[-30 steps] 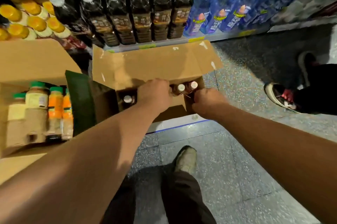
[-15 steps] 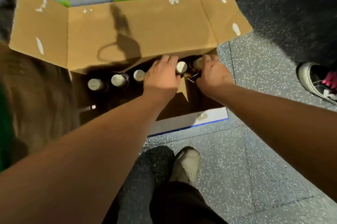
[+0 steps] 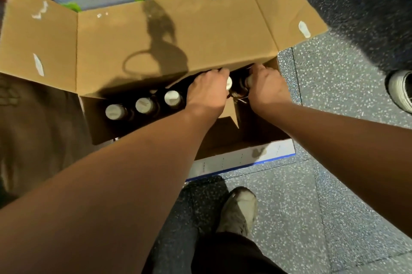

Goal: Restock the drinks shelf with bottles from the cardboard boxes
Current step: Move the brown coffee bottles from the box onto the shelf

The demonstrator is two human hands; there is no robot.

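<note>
We reach forward and down. The left hand (image 3: 207, 92) and right hand (image 3: 267, 90) sit close together, palms down, fingers curled, fingertips hidden.

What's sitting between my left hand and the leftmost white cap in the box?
In the head view, two more white bottle caps stand between the left hand and that leftmost cap.

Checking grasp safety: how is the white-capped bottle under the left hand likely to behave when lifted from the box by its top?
Probably heavy for its size: the bottle looks dark and sealed, likely full. The left hand grips only around the cap, so it may swing or slip. Close to the neighbouring bottle the right hand holds, they might knock.
</note>
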